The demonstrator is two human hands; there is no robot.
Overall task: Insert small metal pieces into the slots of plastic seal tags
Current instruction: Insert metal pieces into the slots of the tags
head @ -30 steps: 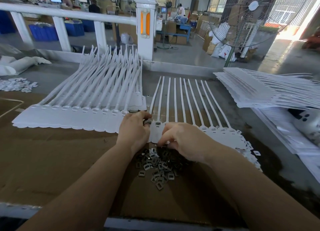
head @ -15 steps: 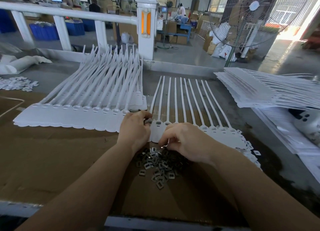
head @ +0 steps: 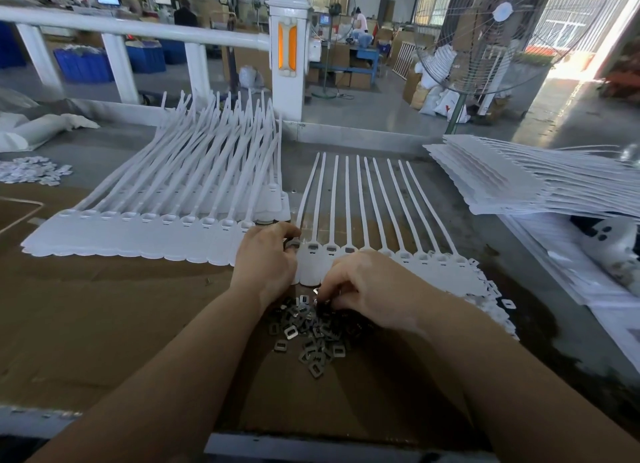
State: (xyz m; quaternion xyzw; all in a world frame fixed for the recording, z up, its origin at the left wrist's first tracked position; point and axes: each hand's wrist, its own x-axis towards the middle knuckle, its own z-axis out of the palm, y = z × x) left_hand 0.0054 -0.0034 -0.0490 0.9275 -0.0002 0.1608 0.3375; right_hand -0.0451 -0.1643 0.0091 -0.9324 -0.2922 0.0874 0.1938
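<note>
- the right hand (head: 370, 282) is curled, its fingertips pinching a small metal piece (head: 316, 291) just above the pile of pieces (head: 308, 331), at the near edge of the tags.
- the left hand (head: 266, 254) is curled too, its fingers bent at the left end of the tag strip (head: 381, 254); it seems to grip something dark there, but what it is cannot be told.
- the two hands are near each other, not touching.
- the strip lies flat on the surface (head: 346, 386), its heads toward the person and its long tails pointing away; the leftmost slots look filled with grey, the rest are hard to judge.
- the pile sits on brown cardboard (head: 104, 324), just on the near side of the strip, between the forearms.
- left of the strip lies a fanned stack of tags (head: 156, 227), touching the left hand's side.
- far right, another stack (head: 536, 182) rests, well apart.
- small white bits (head: 31, 171) lie at far left.
- beyond the surface stand a white railing (head: 138, 29) and a fan (head: 485, 36).
</note>
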